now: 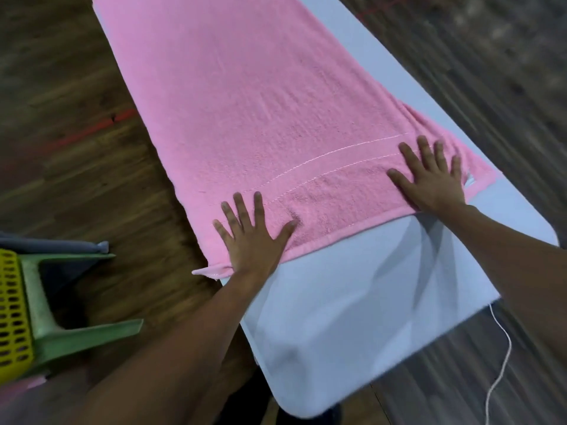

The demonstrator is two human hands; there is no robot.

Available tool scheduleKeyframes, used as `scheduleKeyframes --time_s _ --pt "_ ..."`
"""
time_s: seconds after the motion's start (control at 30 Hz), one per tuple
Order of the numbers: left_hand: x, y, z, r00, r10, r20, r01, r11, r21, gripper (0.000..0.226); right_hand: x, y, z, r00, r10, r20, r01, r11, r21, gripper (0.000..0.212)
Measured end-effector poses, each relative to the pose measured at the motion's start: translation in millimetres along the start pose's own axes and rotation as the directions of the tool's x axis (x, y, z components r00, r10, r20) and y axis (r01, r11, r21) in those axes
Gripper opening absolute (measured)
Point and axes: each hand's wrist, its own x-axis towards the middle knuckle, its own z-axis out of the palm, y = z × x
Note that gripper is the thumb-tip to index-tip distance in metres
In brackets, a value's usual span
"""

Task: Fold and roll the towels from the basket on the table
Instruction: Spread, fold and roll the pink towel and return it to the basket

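Note:
A long pink towel [245, 96] lies spread flat along the white table [352, 317], its near hem running across the middle of the view. My left hand [250, 234] presses flat on the near left corner of the towel, fingers spread. My right hand [429, 176] presses flat on the near right part of the hem, fingers straight. The towel's left corner hangs slightly past the table's left edge. A yellow perforated basket [12, 311] sits at the far left edge of the view.
The basket rests on a green plastic stool [61, 326], with a grey-blue cloth [61, 245] behind it. A white cord [497, 372] hangs off the table's near right corner. Dark wooden floor surrounds the table.

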Motion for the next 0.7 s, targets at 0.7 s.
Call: scheduleKeyframes --time_s 0.7 --pt "-197.0 85.2 55.4 0.995 -0.095 -0.014 0.094 0.993 -0.077 0.094 -135.9 123.2 24.9 0.997 -0.072 -0.019 0.071 0.997 -0.029 0.072"
